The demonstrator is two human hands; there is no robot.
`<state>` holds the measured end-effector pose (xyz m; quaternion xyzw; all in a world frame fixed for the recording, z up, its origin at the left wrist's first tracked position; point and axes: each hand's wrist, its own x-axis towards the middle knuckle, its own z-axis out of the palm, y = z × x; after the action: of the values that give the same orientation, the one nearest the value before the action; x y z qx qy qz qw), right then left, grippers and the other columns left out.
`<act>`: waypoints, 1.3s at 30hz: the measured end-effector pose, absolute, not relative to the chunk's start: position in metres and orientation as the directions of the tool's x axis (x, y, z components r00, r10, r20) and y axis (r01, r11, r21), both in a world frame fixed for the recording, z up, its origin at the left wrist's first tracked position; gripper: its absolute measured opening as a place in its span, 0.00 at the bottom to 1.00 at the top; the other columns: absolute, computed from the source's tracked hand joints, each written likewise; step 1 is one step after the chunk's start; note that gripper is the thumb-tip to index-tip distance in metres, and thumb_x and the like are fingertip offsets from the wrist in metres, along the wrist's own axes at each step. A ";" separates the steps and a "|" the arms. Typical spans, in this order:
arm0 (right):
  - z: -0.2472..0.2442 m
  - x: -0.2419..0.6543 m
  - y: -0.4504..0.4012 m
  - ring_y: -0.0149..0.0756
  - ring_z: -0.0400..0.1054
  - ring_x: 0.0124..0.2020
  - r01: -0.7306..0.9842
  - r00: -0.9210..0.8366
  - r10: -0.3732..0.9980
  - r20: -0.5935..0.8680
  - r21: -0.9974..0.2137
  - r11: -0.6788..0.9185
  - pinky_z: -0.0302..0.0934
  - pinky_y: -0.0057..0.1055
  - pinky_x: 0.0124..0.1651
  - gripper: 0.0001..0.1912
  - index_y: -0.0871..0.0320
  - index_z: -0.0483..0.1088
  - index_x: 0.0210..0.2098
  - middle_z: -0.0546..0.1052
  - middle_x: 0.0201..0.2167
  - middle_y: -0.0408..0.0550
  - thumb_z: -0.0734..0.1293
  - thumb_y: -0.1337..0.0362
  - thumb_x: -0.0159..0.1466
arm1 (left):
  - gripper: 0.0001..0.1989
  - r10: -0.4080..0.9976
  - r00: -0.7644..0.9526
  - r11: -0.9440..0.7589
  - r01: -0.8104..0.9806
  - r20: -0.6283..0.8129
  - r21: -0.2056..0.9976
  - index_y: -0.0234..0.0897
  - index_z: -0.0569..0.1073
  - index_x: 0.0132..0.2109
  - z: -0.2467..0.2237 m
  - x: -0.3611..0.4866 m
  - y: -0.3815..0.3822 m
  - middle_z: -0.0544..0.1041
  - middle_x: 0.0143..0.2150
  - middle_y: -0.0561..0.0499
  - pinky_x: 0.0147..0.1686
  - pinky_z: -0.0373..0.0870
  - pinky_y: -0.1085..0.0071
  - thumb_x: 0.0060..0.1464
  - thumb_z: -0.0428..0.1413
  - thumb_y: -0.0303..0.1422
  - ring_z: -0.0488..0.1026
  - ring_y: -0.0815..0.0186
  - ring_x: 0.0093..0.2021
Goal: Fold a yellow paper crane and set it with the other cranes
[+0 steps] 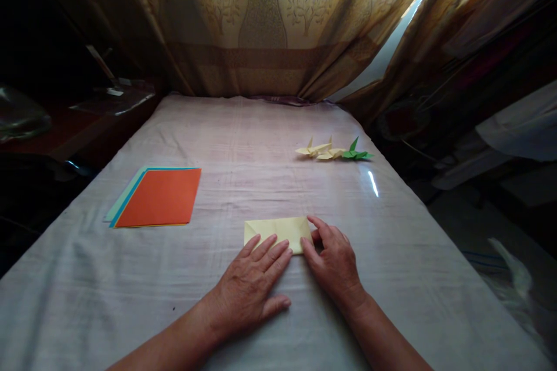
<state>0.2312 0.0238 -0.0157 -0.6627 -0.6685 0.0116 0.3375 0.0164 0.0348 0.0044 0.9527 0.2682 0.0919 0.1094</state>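
Observation:
A pale yellow sheet of paper (278, 227), folded into a rectangle with crease lines across it, lies flat on the cloth in front of me. My left hand (256, 278) rests flat over its lower left part, fingers stretched out and the thumb apart on the cloth. At the paper's right end is my right hand (333, 258), its thumb on the lower right corner and its index finger at the upper right corner. The other right fingers curl inward, and I cannot see what lies beneath them.
A stack of coloured paper (161, 197), orange on top, lies to the left. Two cream folded paper birds (313, 151) and a green one (355, 154) stand at the far right. A pale cloth (226, 174) covers the surface, with a curtain (261, 23) behind.

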 end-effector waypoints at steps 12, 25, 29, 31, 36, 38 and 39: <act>-0.015 0.231 0.024 0.37 0.66 0.31 0.892 0.102 0.893 0.439 -0.438 0.113 0.59 0.36 0.41 0.17 0.59 0.68 0.51 0.72 0.25 0.42 0.61 0.63 0.63 | 0.36 0.548 0.836 -0.806 0.522 0.020 0.281 0.38 0.53 0.69 0.009 0.018 0.035 0.56 0.70 0.47 0.67 0.45 0.54 0.61 0.48 0.52 0.53 0.53 0.69; -0.005 0.234 0.014 0.43 0.66 0.50 0.890 -0.063 0.807 0.587 -0.333 0.312 0.59 0.40 0.52 0.12 0.57 0.71 0.47 0.75 0.46 0.53 0.60 0.68 0.66 | 0.35 0.552 0.833 -0.810 0.524 0.038 0.265 0.39 0.54 0.68 0.007 0.018 0.035 0.57 0.69 0.47 0.67 0.45 0.54 0.61 0.48 0.51 0.53 0.54 0.69; 0.002 0.229 -0.002 0.42 0.66 0.53 0.862 -0.244 0.793 0.558 -0.250 0.441 0.57 0.39 0.54 0.12 0.56 0.74 0.46 0.77 0.47 0.51 0.61 0.68 0.66 | 0.35 0.550 0.834 -0.813 0.525 0.035 0.251 0.39 0.53 0.69 0.006 0.019 0.035 0.57 0.69 0.48 0.67 0.45 0.55 0.61 0.48 0.51 0.53 0.55 0.69; 0.001 0.228 -0.007 0.42 0.65 0.53 0.866 -0.293 0.796 0.530 -0.206 0.456 0.56 0.39 0.56 0.14 0.56 0.74 0.49 0.77 0.49 0.50 0.62 0.67 0.67 | 0.35 0.549 0.835 -0.815 0.524 0.038 0.248 0.39 0.54 0.69 0.006 0.019 0.035 0.58 0.69 0.48 0.67 0.45 0.55 0.61 0.48 0.51 0.53 0.55 0.69; -0.006 0.229 -0.012 0.43 0.63 0.57 0.884 -0.360 0.826 0.433 -0.124 0.450 0.51 0.40 0.60 0.18 0.58 0.71 0.54 0.75 0.54 0.49 0.59 0.63 0.69 | 0.35 0.542 0.837 -0.826 0.516 0.069 0.228 0.38 0.51 0.70 0.002 0.018 0.035 0.57 0.70 0.47 0.68 0.43 0.56 0.62 0.47 0.50 0.52 0.55 0.69; -0.008 0.232 -0.014 0.43 0.61 0.60 0.885 -0.387 0.836 0.389 -0.099 0.455 0.48 0.42 0.62 0.20 0.58 0.68 0.57 0.72 0.57 0.49 0.59 0.61 0.69 | 0.35 0.537 0.840 -0.831 0.512 0.074 0.216 0.38 0.51 0.70 0.001 0.017 0.034 0.56 0.70 0.47 0.68 0.43 0.56 0.62 0.47 0.50 0.52 0.56 0.69; -0.008 0.233 -0.015 0.44 0.60 0.61 0.887 -0.395 0.844 0.363 -0.088 0.453 0.47 0.43 0.63 0.20 0.58 0.67 0.58 0.71 0.59 0.49 0.59 0.60 0.69 | 0.35 0.535 0.842 -0.833 0.511 0.073 0.212 0.38 0.52 0.69 0.001 0.017 0.034 0.56 0.70 0.47 0.67 0.43 0.56 0.62 0.47 0.50 0.52 0.56 0.69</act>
<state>0.2330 -0.0153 -0.0079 -0.5193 -0.8331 -0.0598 0.1808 0.0171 0.0341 0.0006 0.9552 0.2736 0.0649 0.0924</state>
